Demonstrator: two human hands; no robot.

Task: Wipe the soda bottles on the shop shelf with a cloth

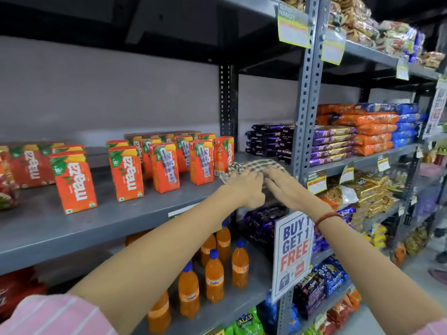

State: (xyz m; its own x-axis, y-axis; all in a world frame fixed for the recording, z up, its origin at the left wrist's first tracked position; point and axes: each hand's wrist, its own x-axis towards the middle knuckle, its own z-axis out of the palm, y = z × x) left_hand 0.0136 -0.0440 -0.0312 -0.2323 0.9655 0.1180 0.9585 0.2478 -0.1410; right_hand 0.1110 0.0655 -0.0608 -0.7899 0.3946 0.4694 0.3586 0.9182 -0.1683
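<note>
A checked grey-and-white cloth (256, 165) lies on the grey middle shelf (72, 226), to the right of the juice cartons. My left hand (244, 187) and my right hand (287, 187) both rest on its near part, fingers fairly flat and pressing down; whether they grip it is unclear. Several orange soda bottles (214, 279) with blue caps stand upright on the shelf below, under my left forearm. Neither hand touches them.
Several orange Maaza cartons (125, 174) stand on the middle shelf left of the cloth. A "Buy 1 Get 1 Free" sign (294, 252) hangs on the upright post (307, 93). Biscuit and snack packets (358, 131) fill the shelves at the right.
</note>
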